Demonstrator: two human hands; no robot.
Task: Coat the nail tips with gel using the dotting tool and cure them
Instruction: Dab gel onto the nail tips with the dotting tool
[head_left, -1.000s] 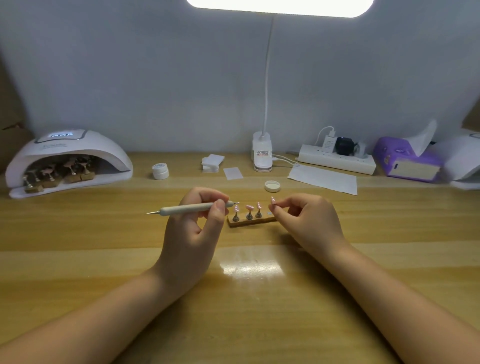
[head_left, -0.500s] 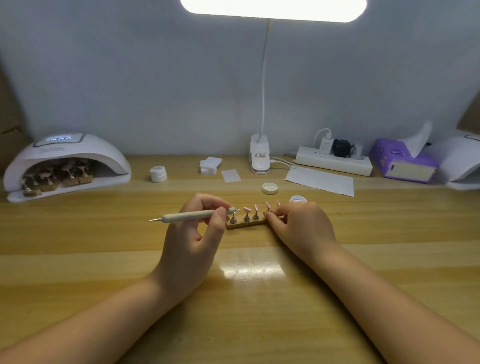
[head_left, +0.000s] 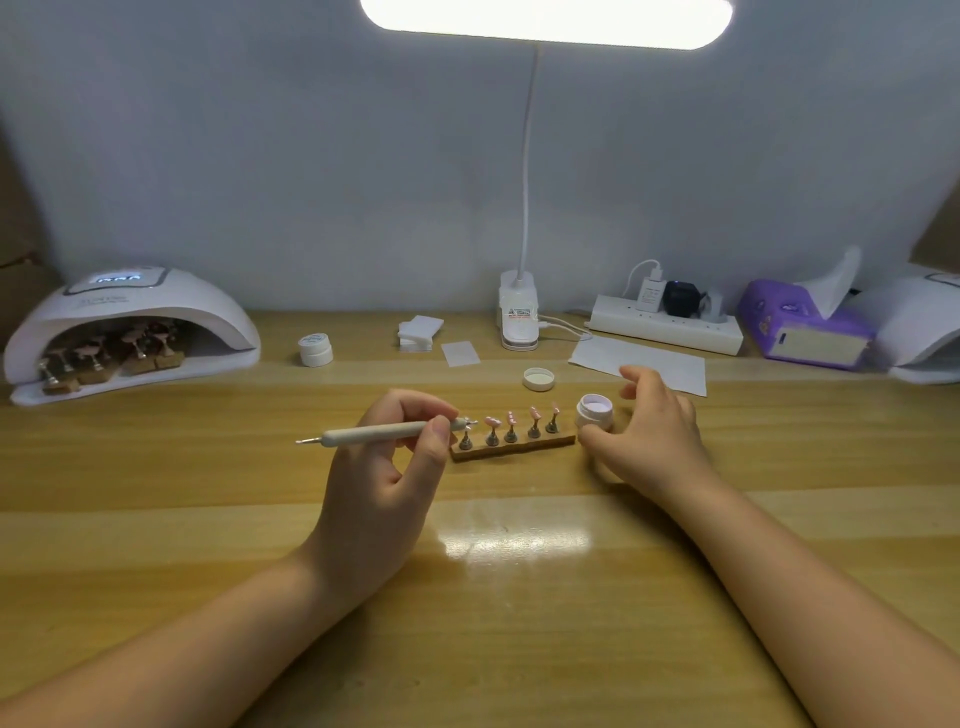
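L hand (head_left: 382, 483) pinches dotting tool (head_left: 384, 432), tip at nail tips (head_left: 511, 418); R hand (head_left: 657, 436) fingers apart, loose, at 3 o'clock of gel jar (head_left: 595, 410).

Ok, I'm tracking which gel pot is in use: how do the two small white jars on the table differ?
The near jar is open, showing pale contents, at the right end of the nail stand, by the right hand. The far jar is lidded, apart near the curing lamp. Both are small, white and round.

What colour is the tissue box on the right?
Purple, with a white tissue sticking out; the tissue box shows in the head view.
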